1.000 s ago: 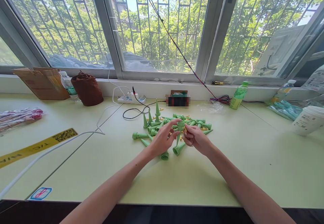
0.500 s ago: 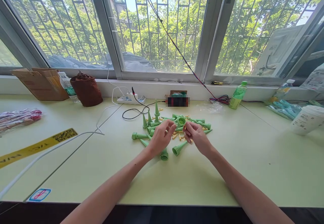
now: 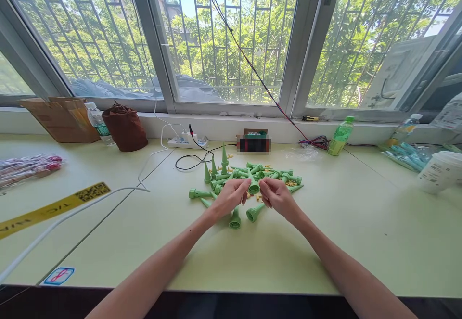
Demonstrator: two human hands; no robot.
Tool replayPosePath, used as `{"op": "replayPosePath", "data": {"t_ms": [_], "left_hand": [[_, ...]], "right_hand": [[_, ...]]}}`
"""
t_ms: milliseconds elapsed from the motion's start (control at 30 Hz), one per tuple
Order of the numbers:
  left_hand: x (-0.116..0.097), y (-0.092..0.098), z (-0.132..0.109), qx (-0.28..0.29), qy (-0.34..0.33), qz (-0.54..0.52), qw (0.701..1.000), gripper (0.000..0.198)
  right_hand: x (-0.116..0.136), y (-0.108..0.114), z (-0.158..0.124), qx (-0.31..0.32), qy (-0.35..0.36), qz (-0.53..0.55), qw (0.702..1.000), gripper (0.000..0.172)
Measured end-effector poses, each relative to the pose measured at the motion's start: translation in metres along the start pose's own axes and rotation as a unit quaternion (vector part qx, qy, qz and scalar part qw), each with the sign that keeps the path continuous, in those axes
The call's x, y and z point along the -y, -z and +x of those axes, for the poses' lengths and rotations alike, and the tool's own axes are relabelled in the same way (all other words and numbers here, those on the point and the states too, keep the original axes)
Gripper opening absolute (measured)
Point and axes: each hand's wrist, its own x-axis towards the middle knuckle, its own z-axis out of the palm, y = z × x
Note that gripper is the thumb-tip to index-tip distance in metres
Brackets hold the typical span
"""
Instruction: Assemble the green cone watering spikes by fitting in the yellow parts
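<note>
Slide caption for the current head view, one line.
Left hand holds a green cone, right hand close beside it, near other green cones.

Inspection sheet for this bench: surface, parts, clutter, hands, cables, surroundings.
Surface: pale table with seams; yellow tape and a sticker at left.
Parts: loose green cones piled mid-table, most lying, a few upright at back left; small yellow pieces among them.
Clutter: box, brown bag at left; green bottle, cup at right.
Left hand: grips one cone, open end facing the camera.
Right hand: fingertips pinched beside that cone; contents not visible.
Cables: white cable crosses the left side; black cable loops behind the cones.
Surroundings: barred windows, trees outside; other people: nothing seen.
</note>
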Motion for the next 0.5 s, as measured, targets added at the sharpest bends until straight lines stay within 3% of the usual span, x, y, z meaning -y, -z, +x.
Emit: {"op": "replayPosePath", "data": {"t_ms": [333, 500], "left_hand": [[-0.0012, -0.0018, -0.0034, 0.027, -0.082, 0.046, 0.995, 0.026], [-0.0017, -0.004, -0.0031, 0.029, -0.129, 0.077, 0.988, 0.024]], "right_hand": [[0.0012, -0.0005, 0.0029, 0.003, -0.043, 0.053, 0.998, 0.048], [0.0039, 0.0004, 0.0034, -0.013, -0.066, 0.067, 0.995, 0.051]]}}
